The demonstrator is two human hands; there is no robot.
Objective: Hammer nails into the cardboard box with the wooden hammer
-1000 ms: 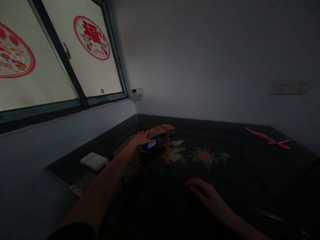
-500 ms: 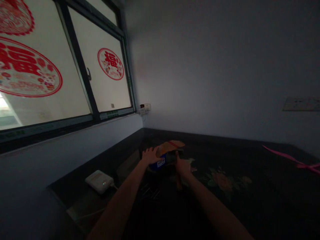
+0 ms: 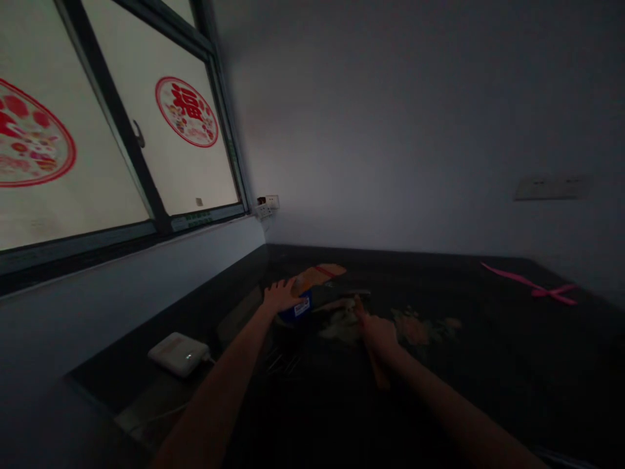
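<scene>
Two bare hands in view, both yours, reaching over the dark table. Your left hand lies over the blue box, fingers spread; too dim to tell whether they grip it or just rest there. Your right hand is wrapped round the wooden handle of the hammer, forefinger side toward the head, which shows as a grey bar at the far end

Key relation: the blue box sits left of your right hand and a bit farther from you, with a gap of table between box and hammer head. The hammer's long axis runs away from you, slanting leftward toward its head, butt end nearest you and right. Right hand is the one on the hammer, left the one at the box; the head is nearer the box than the butt is

Brown flat piece with a red stripe sits just beyond the box, by your left fingers; contact with the box unclear. Thin metal sticks lie nearer you, blurry. White power bank off to your left, pink ribbon well off right
</scene>
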